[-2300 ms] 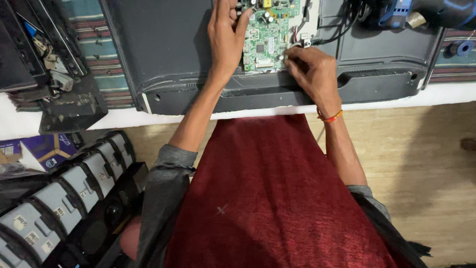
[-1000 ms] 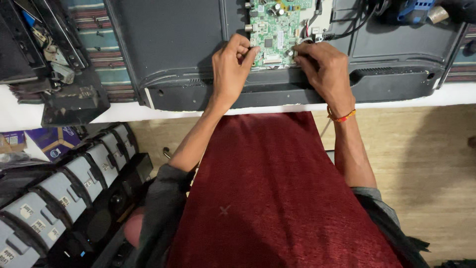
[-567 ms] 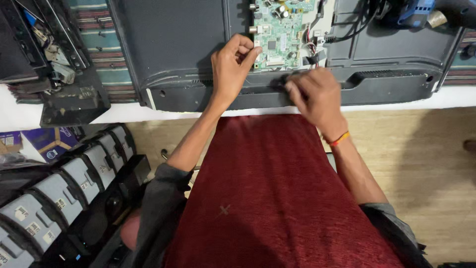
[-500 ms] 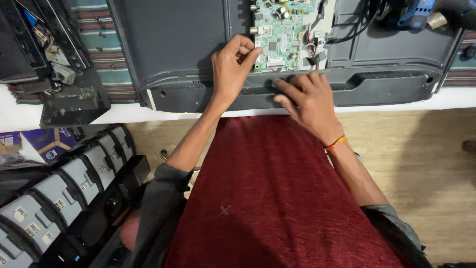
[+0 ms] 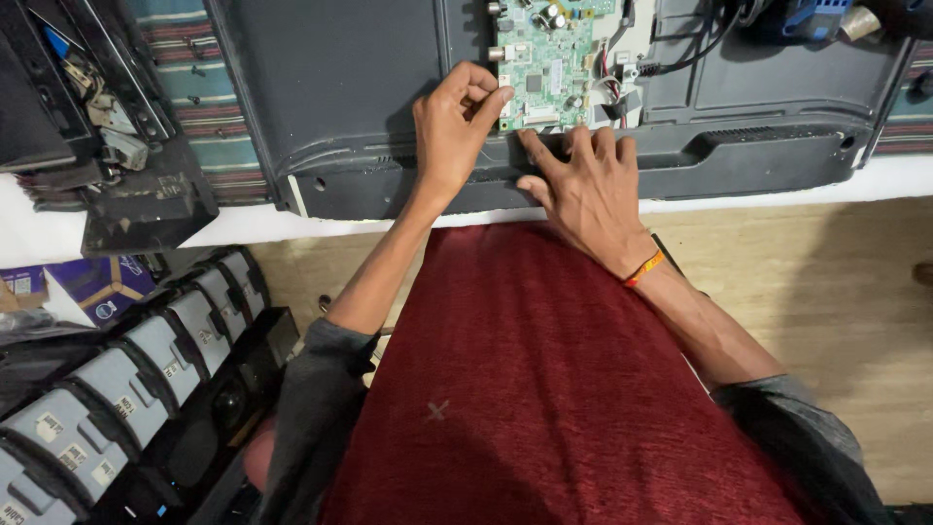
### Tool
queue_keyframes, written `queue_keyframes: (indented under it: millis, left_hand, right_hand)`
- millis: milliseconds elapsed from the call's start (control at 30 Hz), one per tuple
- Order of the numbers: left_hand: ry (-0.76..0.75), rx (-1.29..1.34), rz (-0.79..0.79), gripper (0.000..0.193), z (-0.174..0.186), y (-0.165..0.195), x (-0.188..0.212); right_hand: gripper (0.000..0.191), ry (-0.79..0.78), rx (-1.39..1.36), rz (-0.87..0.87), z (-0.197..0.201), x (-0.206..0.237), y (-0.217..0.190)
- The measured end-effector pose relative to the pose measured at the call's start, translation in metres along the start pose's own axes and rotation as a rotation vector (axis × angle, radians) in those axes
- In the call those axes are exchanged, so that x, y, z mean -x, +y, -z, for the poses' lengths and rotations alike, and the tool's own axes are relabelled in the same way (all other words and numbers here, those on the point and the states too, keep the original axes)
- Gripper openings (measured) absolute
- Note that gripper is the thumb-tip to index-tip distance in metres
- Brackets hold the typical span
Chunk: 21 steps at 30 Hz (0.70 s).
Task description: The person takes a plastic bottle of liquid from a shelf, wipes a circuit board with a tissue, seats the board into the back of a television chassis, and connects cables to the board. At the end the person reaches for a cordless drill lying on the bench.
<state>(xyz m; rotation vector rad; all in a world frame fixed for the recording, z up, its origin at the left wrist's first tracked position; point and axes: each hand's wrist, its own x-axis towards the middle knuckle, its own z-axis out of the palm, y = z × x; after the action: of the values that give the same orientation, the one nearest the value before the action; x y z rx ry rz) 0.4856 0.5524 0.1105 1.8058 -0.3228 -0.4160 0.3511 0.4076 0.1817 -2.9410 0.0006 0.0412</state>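
While one green circuit board (image 5: 549, 60) sits in the open back of one dark television panel (image 5: 389, 87), the left hand (image 5: 455, 126) pinches the board's lower left corner with thumb and fingers closed together. The right hand (image 5: 583, 190) lies flat, fingers spread, on the panel's bottom edge just below the board, gripping nothing.

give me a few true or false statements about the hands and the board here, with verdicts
1. The left hand pinches the lower left corner of the green circuit board. True.
2. The right hand holds a screwdriver. False: it holds nothing and lies flat, fingers spread, on the dark back panel just below the board.
3. An orange band is on the right wrist. True.
4. The board lies loose on the floor. False: it sits in the back panel, up on the white table.
5. Black cables run off to the right of the board. True.
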Motion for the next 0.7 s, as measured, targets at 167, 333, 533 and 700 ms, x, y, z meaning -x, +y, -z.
queue_keyframes:
  millis: [167, 333, 533, 700]
  left_hand:
    - [-0.013, 0.018, -0.022, 0.017, 0.0, -0.003, -0.001]
    - [0.001, 0.006, -0.036, 0.018, 0.0, 0.0, -0.001]
    - [0.002, -0.008, -0.032, 0.014, 0.002, 0.004, 0.002]
    - [-0.04, 0.154, 0.047, 0.009, 0.005, -0.002, 0.002]
  right_hand:
    - [0.05, 0.012, -0.09, 0.016, -0.004, 0.001, 0.003]
    - [0.046, 0.043, -0.131, -0.037, -0.011, 0.0, -0.002]
    - [0.045, 0.094, -0.128, -0.086, -0.019, 0.009, -0.013]
    - [0.044, 0.127, -0.155, -0.025, -0.018, 0.015, -0.011]
